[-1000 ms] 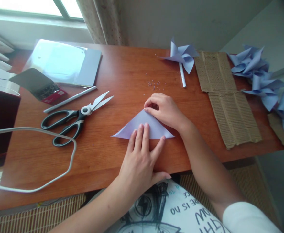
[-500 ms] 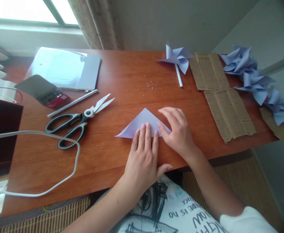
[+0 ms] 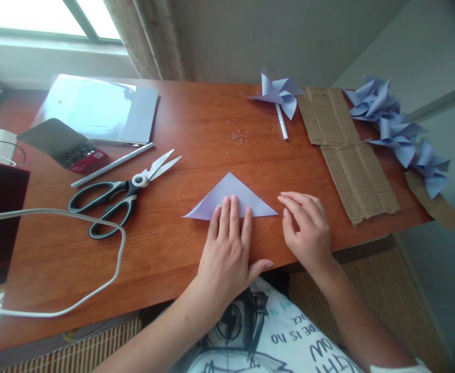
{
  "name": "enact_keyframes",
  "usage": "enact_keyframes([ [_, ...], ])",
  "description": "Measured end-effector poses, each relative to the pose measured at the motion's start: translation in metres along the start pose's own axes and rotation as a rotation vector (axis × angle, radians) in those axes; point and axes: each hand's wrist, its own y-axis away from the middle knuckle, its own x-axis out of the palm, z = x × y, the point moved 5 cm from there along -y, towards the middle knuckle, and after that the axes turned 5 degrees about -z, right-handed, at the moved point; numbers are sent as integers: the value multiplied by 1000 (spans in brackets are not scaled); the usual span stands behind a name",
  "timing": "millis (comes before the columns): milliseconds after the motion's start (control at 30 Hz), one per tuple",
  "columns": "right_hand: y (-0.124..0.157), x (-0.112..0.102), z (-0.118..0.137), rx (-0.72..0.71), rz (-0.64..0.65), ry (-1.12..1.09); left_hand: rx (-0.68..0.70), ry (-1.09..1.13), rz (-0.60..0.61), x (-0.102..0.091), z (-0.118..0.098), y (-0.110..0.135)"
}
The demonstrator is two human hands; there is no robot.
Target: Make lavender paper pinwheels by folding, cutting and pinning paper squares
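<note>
A lilac sheet of paper (image 3: pixel 235 189), folded into a triangle, lies on the wooden table with its point away from me. My left hand (image 3: pixel 227 241) rests flat on the paper's near edge, fingers stretched out and thumb spread to the right. Just beyond the triangle's right corner, my right hand (image 3: pixel 307 225) hovers with loosely bent fingers, thumb apart from them and nothing held. To the left lie scissors (image 3: pixel 134 186) with black and grey handles, blades parted and pointing away to the right.
Behind the scissors are a white paper stick (image 3: pixel 113 165), an open box of small metal pieces (image 3: pixel 77 155) and a shiny flat package (image 3: pixel 95 111). A pinwheel (image 3: pixel 280 96), corrugated cardboard (image 3: pixel 357 176) and several more pinwheels (image 3: pixel 400 134) lie right. A white cable (image 3: pixel 121 259) crosses the left side.
My right hand has moved off the paper to the right, past its right corner. My left hand stays pressed on the folded sheet. The view has shifted slightly.
</note>
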Motion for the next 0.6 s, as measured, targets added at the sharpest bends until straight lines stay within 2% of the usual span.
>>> enact_keyframes([
  [100, -2, 16, 19, -35, 90, -98, 4, 4, -5, -1, 0, 0],
  [233, -6, 32, 24, 72, 154, -101, 6, 2, -3, 0, 0, 1],
  [433, -5, 35, 23, 29, 176, -28, 53, -4, 15, -1, 6, 4],
  [600, -3, 37, 26, 23, 187, 20, 108, -66, 39, -15, 30, 24],
])
